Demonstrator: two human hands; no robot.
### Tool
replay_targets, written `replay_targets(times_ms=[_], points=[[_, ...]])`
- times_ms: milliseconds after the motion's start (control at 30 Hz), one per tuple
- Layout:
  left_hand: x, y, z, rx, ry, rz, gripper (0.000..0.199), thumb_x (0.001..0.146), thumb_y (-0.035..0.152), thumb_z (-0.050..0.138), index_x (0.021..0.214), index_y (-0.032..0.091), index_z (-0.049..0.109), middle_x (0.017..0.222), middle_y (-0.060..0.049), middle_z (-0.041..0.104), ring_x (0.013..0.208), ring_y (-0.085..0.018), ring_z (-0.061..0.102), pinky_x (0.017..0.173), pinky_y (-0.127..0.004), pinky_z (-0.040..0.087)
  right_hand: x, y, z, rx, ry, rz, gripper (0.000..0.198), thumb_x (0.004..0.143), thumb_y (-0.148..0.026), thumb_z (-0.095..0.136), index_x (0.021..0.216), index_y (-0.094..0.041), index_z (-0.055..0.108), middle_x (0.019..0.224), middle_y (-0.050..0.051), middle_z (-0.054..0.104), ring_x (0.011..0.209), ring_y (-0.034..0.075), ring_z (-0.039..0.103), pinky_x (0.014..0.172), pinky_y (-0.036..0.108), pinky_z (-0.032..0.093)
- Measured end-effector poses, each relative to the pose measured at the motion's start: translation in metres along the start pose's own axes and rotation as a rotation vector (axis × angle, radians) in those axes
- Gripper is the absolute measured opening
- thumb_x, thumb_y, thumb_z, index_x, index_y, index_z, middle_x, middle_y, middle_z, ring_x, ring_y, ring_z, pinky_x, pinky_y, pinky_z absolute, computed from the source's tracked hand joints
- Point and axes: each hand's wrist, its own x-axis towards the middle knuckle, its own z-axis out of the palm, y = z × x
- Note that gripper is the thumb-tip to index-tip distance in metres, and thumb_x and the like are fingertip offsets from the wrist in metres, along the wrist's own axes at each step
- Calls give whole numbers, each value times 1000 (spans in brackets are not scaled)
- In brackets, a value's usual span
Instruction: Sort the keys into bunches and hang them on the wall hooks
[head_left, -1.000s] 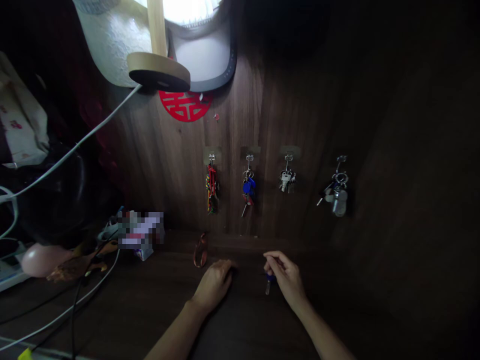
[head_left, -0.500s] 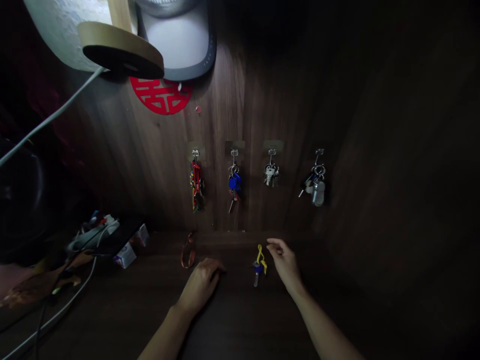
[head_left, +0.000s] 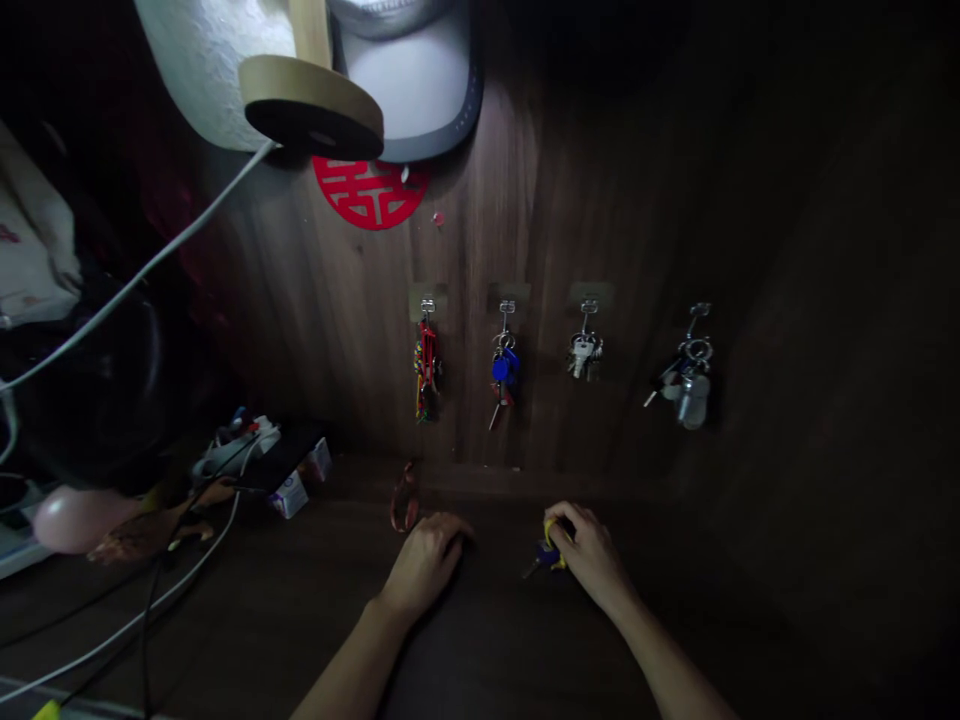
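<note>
My right hand point(head_left: 589, 550) pinches the yellow cord of a key point(head_left: 541, 556) with a blue head, just over the dark wooden surface. The key's blade points down and to the left. Resting flat on that surface is my left hand point(head_left: 431, 550), holding nothing, its fingers stretched out to the right. A loop of brownish-red strap point(head_left: 406, 500) lies just behind the left hand. On the wall beyond hang a red-corded key bunch point(head_left: 427, 365), a blue-tagged bunch point(head_left: 505, 370), plain silver keys point(head_left: 583, 355) and a bunch with a metallic fob point(head_left: 691, 400), each from its own hook.
At the upper left a lamp with a round wooden part point(head_left: 311, 100) and a white cable point(head_left: 180, 240) hangs before a grey cap point(head_left: 412, 80). Below the cap is a red cut-out point(head_left: 371, 195). Small boxes point(head_left: 290, 494), a power strip and cables crowd the left side.
My right hand has closed on the key's yellow cord, and the key has tilted. My left hand stays by the strap. The view has turned left, so the scene sits further right.
</note>
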Motion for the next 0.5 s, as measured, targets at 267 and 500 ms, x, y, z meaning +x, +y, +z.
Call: replay_targets(times_ms=[267,500], points=[[5,-22,-81,510,346,-248,21,84,19,46,99,22,61,101,-8,67,97,-27,59,90,-43,41,3,1,1,32,-31,0,18,73,-35,44,69,-25,59,78,3,67,82,24,58,76,36,41],[-12,-57,-137,871,468,-445,35,81,26,53,115,16,55,120,-16,60,118,-36,45,102,-61,21,6,5,4,21,-9,5,21,70,-38,44,66,-26,61,77,4,68,80,25,59,73,35,42]])
